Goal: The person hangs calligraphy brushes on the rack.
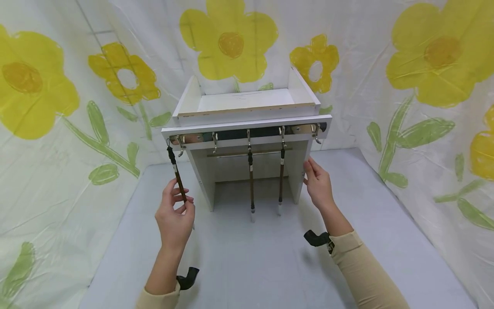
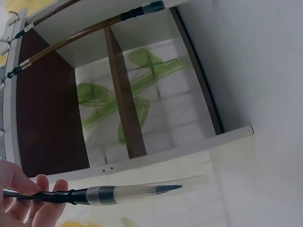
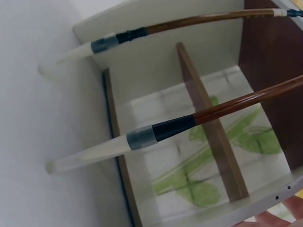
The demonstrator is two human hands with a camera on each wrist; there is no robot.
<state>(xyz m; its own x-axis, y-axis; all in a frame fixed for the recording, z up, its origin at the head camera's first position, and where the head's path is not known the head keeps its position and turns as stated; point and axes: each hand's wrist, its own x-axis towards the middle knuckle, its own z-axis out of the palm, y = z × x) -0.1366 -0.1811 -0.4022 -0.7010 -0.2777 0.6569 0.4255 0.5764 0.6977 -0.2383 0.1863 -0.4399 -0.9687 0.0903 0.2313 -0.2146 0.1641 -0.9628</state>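
My left hand (image 1: 175, 216) pinches the handle of a calligraphy brush (image 1: 177, 174) at the left end of a hook rail (image 1: 231, 134). The brush hangs tip down, slightly tilted. Its cord loop lies beside the leftmost hook (image 1: 179, 146); whether it is on the hook I cannot tell. In the left wrist view its dark tip (image 2: 168, 189) shows inside a clear cap. My right hand (image 1: 319, 184) touches the right side panel (image 1: 302, 171) of a white wooden stand, fingers nearly straight along the outer side. Two other capped brushes, a middle one (image 1: 251, 180) and one to its right (image 1: 281, 176), hang from hooks.
The stand has a raised shelf (image 1: 247, 99) on top and a crossbar (image 1: 239, 153) beneath the rail. It stands on a pale table (image 1: 247, 257). A flower-printed curtain (image 1: 359, 77) surrounds the table at the back and sides.
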